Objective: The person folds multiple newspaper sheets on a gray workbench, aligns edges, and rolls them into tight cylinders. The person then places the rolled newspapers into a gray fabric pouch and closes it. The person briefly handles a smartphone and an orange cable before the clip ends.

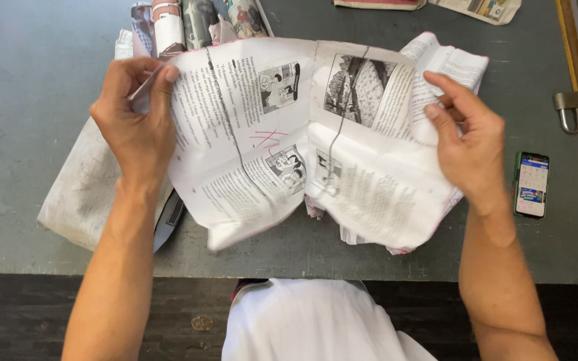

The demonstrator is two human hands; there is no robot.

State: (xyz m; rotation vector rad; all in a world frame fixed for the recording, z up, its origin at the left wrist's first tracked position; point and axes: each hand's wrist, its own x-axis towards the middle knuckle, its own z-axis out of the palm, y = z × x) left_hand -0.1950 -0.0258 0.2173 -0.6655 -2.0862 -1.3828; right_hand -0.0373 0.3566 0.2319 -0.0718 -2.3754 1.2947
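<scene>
I hold a crumpled, creased sheet of printed book pages (289,147) with black-and-white pictures, lifted over the dark grey table (28,80). My left hand (135,120) pinches the sheet's upper left edge between thumb and fingers. On the sheet's right edge my right hand (466,144) grips with the fingers curled over it. More folded pages (369,234) hang beneath the sheet on the right side.
A dirty grey-white sack or cloth (81,194) lies at the left under my forearm. Several rolled magazines (195,23) lie at the back. A phone (531,184) with a lit screen rests at the right, a padlock (568,110) beyond it. Newspapers (483,8) sit at the far edge.
</scene>
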